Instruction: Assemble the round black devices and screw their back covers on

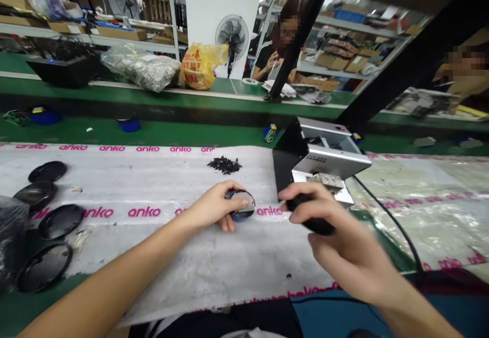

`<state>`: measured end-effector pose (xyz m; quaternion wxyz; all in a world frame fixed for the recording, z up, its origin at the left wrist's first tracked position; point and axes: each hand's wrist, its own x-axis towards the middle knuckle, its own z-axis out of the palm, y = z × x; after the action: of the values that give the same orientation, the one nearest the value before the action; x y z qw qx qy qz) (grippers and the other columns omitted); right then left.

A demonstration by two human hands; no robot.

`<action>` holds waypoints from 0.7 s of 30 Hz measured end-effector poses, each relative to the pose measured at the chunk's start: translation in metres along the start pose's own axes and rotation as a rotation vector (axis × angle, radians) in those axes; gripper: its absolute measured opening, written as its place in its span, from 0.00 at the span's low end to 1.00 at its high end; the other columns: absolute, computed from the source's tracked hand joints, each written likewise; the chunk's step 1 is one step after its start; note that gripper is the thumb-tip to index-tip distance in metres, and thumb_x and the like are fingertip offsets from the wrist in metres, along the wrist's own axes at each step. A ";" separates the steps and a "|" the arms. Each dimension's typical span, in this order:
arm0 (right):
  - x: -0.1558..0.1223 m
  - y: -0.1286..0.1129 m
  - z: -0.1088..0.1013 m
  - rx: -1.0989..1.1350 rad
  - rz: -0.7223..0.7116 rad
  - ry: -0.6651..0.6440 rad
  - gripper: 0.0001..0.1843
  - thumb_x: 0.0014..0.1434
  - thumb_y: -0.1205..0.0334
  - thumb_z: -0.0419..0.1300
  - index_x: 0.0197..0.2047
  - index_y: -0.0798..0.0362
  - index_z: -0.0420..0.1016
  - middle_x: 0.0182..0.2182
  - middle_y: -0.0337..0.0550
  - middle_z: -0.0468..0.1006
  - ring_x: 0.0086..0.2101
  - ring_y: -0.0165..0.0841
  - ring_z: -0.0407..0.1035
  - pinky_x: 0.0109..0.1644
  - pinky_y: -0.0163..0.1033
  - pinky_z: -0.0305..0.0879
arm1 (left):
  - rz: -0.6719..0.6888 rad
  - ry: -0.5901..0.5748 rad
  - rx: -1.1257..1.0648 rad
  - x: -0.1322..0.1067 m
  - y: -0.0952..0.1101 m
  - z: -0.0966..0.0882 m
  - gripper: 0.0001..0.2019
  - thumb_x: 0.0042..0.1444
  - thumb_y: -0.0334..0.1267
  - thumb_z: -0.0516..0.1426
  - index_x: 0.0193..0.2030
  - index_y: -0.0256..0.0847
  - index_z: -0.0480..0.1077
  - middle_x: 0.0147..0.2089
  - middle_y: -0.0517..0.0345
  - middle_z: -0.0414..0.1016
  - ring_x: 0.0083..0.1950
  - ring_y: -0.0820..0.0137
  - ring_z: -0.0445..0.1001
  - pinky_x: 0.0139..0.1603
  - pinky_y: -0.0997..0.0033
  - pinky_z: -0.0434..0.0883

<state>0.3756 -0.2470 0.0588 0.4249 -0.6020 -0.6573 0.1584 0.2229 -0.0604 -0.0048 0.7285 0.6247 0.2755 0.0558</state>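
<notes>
My left hand (223, 205) is closed around a small round black housing (248, 206) with a greyish face, thumb lying across its top. The housing is held low over the white printed sheet (153, 241). To its right, my right hand (336, 231) is wrapped around a black tool with a rounded handle (315, 218); its working end is blurred or hidden by the fingers. Just behind that hand stands a silver and black screw feeder (324, 155). A pile of small black pieces, apparently screws (224, 164), lies beyond my left hand.
Several round black covers (61, 221) lie at the left beside a plastic bag (11, 241). A black cable (393, 221) runs down right of the feeder. Blue round parts (129, 123) sit on the green bench behind. A person (280, 48) sits across the bench.
</notes>
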 end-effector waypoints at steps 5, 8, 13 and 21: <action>0.042 0.027 0.016 0.233 0.090 -0.152 0.31 0.50 0.78 0.52 0.54 0.42 0.65 0.60 0.43 0.63 0.65 0.41 0.54 0.59 0.46 0.67 | 0.016 0.046 0.008 0.001 0.000 0.001 0.20 0.57 0.48 0.60 0.51 0.39 0.63 0.28 0.60 0.76 0.15 0.74 0.73 0.12 0.81 0.66; 0.057 0.035 0.031 0.137 -0.010 -0.150 0.32 0.57 0.74 0.54 0.63 0.42 0.59 0.63 0.45 0.59 0.66 0.39 0.52 0.67 0.48 0.56 | 0.011 0.027 0.016 0.004 -0.001 -0.003 0.21 0.57 0.50 0.60 0.51 0.41 0.63 0.27 0.62 0.75 0.15 0.75 0.72 0.12 0.82 0.66; 0.053 0.057 0.059 0.123 -0.047 0.121 0.33 0.59 0.69 0.61 0.64 0.45 0.55 0.64 0.50 0.59 0.64 0.41 0.55 0.66 0.49 0.60 | -0.075 0.064 0.129 0.004 -0.001 -0.006 0.19 0.58 0.51 0.58 0.49 0.41 0.61 0.14 0.72 0.63 0.13 0.74 0.67 0.11 0.83 0.62; 0.042 0.070 0.053 0.233 -0.062 0.089 0.29 0.57 0.68 0.62 0.61 0.45 0.62 0.57 0.51 0.66 0.59 0.44 0.62 0.61 0.52 0.66 | -0.103 0.099 0.074 0.006 0.000 -0.001 0.18 0.56 0.52 0.58 0.44 0.44 0.60 0.30 0.63 0.74 0.13 0.76 0.69 0.09 0.81 0.61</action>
<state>0.3856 -0.1765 -0.0068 0.5252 -0.5345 -0.6333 0.1936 0.2276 -0.0568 -0.0074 0.6924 0.6326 0.3448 0.0390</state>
